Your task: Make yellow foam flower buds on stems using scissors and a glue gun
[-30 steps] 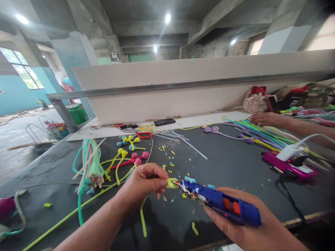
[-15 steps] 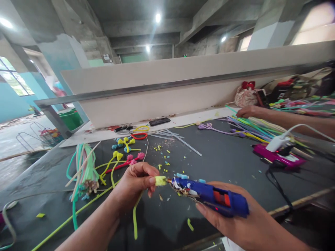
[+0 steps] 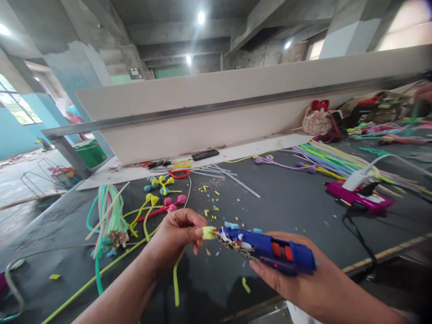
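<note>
My left hand (image 3: 184, 231) pinches a short yellow pipe cleaner piece (image 3: 208, 232) between thumb and fingers. A yellow-green stem (image 3: 176, 283) hangs down below that hand. My right hand (image 3: 297, 279) is wrapped around a blue hot glue gun (image 3: 266, 249), whose tip points left and meets the end of the yellow piece. Dried glue and scraps cling to the gun's front, and a small red light glows on its side. My right fingers are partly hidden behind the gun's body. Small yellow and blue clippings (image 3: 216, 208) are scattered beyond my hands.
Left of my hands lie a bundle of pipe cleaners (image 3: 113, 216) and knotted yellow stems (image 3: 153, 200). Clear glue sticks (image 3: 236, 180) and a black phone (image 3: 205, 155) lie farther back. A magenta power strip (image 3: 361, 198) with cords sits right, near more coloured stems (image 3: 324, 157).
A co-worker's hand at the right has drawn back from the coloured stems to the far right edge. My hands and the glue gun stay nearly in place, the tip still at the yellow piece.
</note>
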{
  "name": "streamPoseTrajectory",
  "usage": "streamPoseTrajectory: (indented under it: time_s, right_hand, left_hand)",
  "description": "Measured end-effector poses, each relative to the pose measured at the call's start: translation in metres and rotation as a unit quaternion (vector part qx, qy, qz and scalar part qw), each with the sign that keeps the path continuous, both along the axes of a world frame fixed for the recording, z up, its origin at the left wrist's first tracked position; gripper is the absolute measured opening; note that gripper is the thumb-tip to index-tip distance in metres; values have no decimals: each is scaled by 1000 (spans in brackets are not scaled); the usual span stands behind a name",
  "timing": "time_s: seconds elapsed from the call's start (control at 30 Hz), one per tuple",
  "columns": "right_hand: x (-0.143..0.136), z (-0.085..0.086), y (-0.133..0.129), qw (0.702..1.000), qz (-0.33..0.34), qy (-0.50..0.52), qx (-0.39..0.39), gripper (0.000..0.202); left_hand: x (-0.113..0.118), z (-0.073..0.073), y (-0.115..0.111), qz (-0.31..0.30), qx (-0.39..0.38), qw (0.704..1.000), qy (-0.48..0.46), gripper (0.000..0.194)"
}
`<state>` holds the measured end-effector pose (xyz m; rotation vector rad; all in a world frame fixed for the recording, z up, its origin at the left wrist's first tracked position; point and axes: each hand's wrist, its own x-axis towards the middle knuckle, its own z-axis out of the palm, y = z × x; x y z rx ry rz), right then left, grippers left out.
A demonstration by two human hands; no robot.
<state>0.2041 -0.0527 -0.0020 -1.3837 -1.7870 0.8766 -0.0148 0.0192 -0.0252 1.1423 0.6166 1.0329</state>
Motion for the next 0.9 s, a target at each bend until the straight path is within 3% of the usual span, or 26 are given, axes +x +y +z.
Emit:
streamPoseTrajectory:
  time_s: [0.17, 0.33, 0.5, 0.67, 0.9]
  right_hand:
    - [3, -8, 2, 1000, -8, -17, 2, 14]
    - [6, 0, 1, 988, -43, -60, 137, 15]
    - [4, -2, 1, 973, -12, -64, 223, 11]
    - [-2, -3, 5, 951, 5, -58, 305, 13]
    - [-8, -1, 9, 950, 10, -68, 305, 13]
  left_hand:
    - [0, -1, -1, -10, -22, 1000, 3, 15]
    - [0, 5, 1, 21, -127, 989, -78, 21]
    - [1, 13, 2, 10, -218, 962, -162, 23]
    - [2, 13, -2, -5, -229, 956, -184, 21]
    - [3, 9, -1, 18, -178, 974, -141, 19]
